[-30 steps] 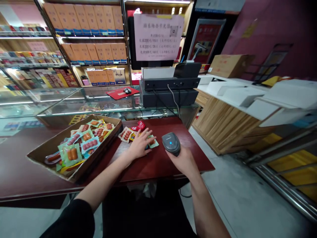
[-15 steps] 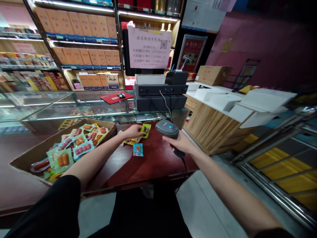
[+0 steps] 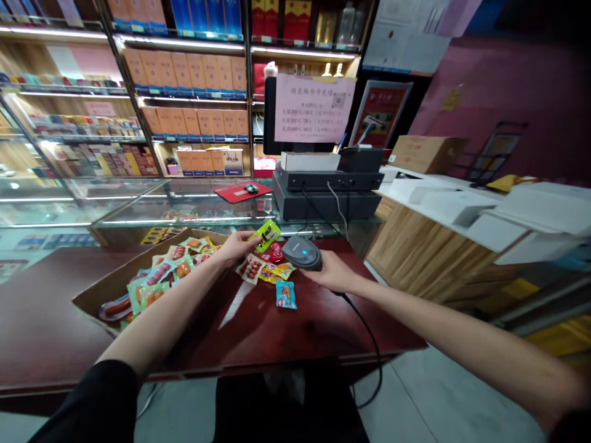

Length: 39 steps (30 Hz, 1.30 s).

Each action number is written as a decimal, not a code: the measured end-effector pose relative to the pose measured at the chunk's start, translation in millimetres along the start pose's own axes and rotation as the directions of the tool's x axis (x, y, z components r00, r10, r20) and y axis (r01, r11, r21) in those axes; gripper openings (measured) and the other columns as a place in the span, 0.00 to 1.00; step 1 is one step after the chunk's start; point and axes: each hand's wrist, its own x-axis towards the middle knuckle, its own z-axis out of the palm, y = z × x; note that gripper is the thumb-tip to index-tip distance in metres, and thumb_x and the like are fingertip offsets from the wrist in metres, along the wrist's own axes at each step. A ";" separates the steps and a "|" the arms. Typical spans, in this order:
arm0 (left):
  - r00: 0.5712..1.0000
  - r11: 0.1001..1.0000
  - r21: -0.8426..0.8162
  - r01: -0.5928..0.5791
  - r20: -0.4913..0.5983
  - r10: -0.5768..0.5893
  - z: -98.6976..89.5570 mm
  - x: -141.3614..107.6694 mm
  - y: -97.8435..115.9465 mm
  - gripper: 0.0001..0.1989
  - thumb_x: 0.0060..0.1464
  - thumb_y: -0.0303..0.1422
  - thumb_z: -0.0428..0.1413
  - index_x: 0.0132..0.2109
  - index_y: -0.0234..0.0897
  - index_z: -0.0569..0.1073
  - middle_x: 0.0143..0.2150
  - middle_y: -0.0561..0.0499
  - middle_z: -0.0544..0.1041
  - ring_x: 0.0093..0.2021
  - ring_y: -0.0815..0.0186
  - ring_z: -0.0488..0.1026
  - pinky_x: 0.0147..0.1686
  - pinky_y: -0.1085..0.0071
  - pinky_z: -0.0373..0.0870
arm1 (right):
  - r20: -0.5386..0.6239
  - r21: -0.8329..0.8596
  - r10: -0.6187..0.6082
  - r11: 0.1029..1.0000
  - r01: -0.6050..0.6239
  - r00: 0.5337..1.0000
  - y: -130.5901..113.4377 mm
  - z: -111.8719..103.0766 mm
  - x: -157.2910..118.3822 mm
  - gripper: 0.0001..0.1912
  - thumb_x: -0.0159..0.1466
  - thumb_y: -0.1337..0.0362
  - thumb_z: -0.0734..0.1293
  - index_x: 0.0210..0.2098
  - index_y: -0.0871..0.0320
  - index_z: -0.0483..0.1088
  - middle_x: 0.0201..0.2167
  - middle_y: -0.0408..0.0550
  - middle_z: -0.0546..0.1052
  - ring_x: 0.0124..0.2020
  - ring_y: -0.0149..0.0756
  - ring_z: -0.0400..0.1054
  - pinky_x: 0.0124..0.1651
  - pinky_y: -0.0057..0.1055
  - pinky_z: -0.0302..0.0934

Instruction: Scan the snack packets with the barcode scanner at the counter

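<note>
In front of me stand tall wooden shelves (image 3: 314, 69), and bright strip lights (image 3: 305, 53) shine under their boards. Before the shelves I see a long glass showcase (image 3: 138, 206), and nearer to me is the bench (image 3: 258, 341), dark red-brown and a little glossy. On my right there is a cabinet (image 3: 406, 246) with striped wood grain and a white top. Behind it the wall (image 3: 489, 92) is pink, and it becomes rather dark toward the upper corner. The floor (image 3: 443, 394) is of grey tiles, with thin joints.
</note>
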 end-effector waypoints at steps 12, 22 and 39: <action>0.967 0.997 0.053 -0.052 -0.247 0.063 -40.0 -9.6 13.4 0.23 0.37 0.48 0.69 0.33 0.33 0.79 0.27 0.52 0.76 0.23 0.73 0.66 0.21 0.78 0.60 | -0.087 0.164 0.029 0.986 -0.014 0.996 -1.2 72.1 43.5 0.20 0.57 0.59 0.72 0.47 0.60 0.76 0.45 0.51 0.81 0.48 0.45 0.75 0.52 0.40 0.68; 0.973 0.992 0.109 -0.058 -0.217 0.081 -46.0 -3.6 2.8 0.22 0.40 0.47 0.68 0.36 0.33 0.79 0.27 0.52 0.76 0.21 0.74 0.66 0.17 0.78 0.55 | -0.106 0.112 0.041 0.993 -0.029 0.994 2.7 81.1 41.0 0.19 0.57 0.63 0.71 0.48 0.60 0.76 0.45 0.51 0.81 0.48 0.46 0.76 0.52 0.39 0.68; 0.921 0.984 0.051 -0.168 -0.347 0.175 -78.4 -5.7 23.5 0.26 0.34 0.47 0.71 0.36 0.31 0.80 0.29 0.49 0.79 0.28 0.68 0.74 0.30 0.73 0.71 | -0.111 0.147 -0.001 0.989 0.018 0.994 9.4 90.9 45.5 0.19 0.57 0.60 0.72 0.47 0.60 0.76 0.46 0.53 0.81 0.48 0.48 0.76 0.52 0.41 0.68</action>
